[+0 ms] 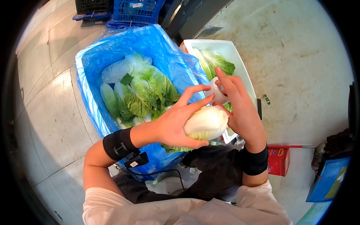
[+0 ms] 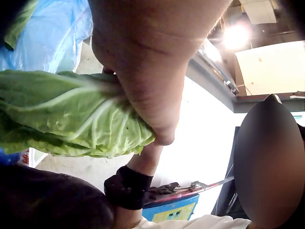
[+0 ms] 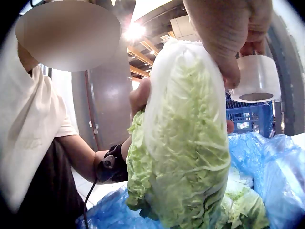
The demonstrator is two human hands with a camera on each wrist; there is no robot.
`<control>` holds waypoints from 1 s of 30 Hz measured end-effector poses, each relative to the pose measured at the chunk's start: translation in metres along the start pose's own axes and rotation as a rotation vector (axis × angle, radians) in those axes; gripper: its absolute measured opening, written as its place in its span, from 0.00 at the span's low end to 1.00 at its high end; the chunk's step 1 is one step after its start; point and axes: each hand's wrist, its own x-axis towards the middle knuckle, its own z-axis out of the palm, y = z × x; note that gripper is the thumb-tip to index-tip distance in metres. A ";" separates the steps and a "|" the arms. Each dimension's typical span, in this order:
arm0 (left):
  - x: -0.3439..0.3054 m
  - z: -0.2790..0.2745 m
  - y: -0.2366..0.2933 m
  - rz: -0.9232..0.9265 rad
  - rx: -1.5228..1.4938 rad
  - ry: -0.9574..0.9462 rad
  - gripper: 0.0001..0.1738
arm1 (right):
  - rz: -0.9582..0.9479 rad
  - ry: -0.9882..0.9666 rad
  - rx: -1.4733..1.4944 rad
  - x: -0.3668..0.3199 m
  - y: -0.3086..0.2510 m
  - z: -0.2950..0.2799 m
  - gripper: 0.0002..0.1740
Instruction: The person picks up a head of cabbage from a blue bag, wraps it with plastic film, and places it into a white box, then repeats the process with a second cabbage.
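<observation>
My left hand [image 1: 173, 125] grips a Chinese cabbage [image 1: 206, 124], fingers and thumb spread round its sides. The cabbage's pale stem end points toward my right hand [image 1: 245, 112]. In the right wrist view the same cabbage [image 3: 188, 129] stands upright, with white ribs and crinkled green leaves. A wide roll of clear tape [image 3: 259, 76] hangs from my right hand's fingers, which reach into its top. My right thumb lies right at the cabbage's stem end. Leafy green wraps the cabbage's far end in the left wrist view.
A crate lined with blue plastic [image 1: 88, 62] holds several cabbages [image 1: 140, 93]. To its right a white foam box [image 1: 245, 84] contains more cabbage [image 1: 217, 62]. Blue crates [image 1: 137, 11] stand at the back. A red box [image 1: 279, 161] sits on the floor at right.
</observation>
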 end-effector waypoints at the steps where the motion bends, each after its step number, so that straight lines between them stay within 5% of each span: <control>1: 0.000 0.000 0.000 -0.001 -0.003 -0.001 0.63 | 0.003 -0.003 0.001 0.000 -0.001 0.000 0.48; 12: 0.003 -0.010 0.001 -0.041 -0.036 -0.093 0.62 | 0.048 -0.052 0.092 -0.002 0.014 -0.002 0.47; 16: 0.003 -0.012 0.002 -0.088 -0.228 -0.157 0.63 | 0.064 -0.081 0.088 -0.004 0.021 -0.006 0.36; 18: 0.002 -0.012 0.013 -0.337 -0.790 -0.107 0.62 | 0.063 -0.077 0.080 -0.005 0.026 -0.006 0.32; 21: 0.007 -0.014 0.021 -0.436 -0.853 -0.063 0.73 | 0.077 -0.071 0.085 -0.007 0.030 -0.004 0.26; 26: -0.002 -0.015 0.017 -0.513 -0.986 0.009 0.72 | 0.098 -0.112 0.098 -0.009 0.042 -0.003 0.19; 30: -0.002 -0.018 0.020 -0.551 -1.166 0.073 0.66 | 0.347 -0.259 0.473 -0.016 0.061 0.005 0.16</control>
